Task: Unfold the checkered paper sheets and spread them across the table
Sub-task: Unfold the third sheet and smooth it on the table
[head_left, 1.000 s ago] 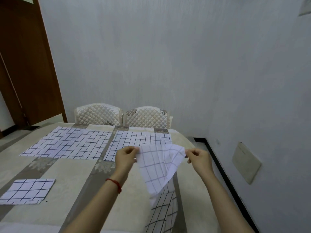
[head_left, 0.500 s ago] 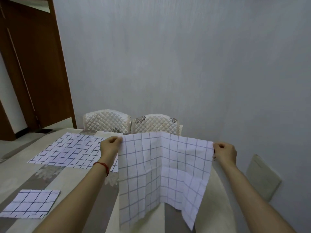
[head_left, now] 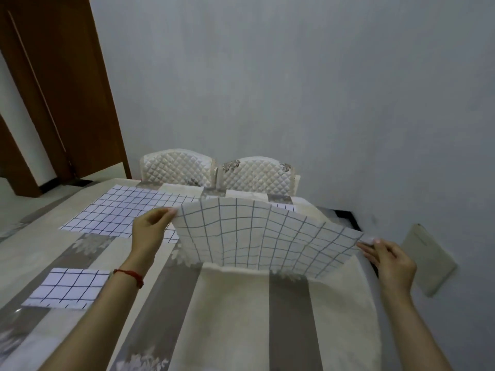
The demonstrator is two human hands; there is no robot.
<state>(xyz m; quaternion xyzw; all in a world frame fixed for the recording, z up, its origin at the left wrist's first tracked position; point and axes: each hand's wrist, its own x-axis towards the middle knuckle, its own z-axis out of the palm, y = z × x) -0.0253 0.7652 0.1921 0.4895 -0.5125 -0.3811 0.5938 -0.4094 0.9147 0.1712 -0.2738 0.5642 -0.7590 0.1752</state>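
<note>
over the near right part of the striped beige-and-grey table (head_left: 227,317), the white grid-lined paper sheet (head_left: 257,236), hanging upright half a second ago, now arches low, its corners pinched by the left hand (head_left: 150,231) and right hand (head_left: 388,261), nearly ready to lay flat.

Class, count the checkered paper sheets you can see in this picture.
4: one held sheet in both hands, one spread sheet far left, another far sheet mostly hidden behind the held one, one folded sheet near left.
</note>
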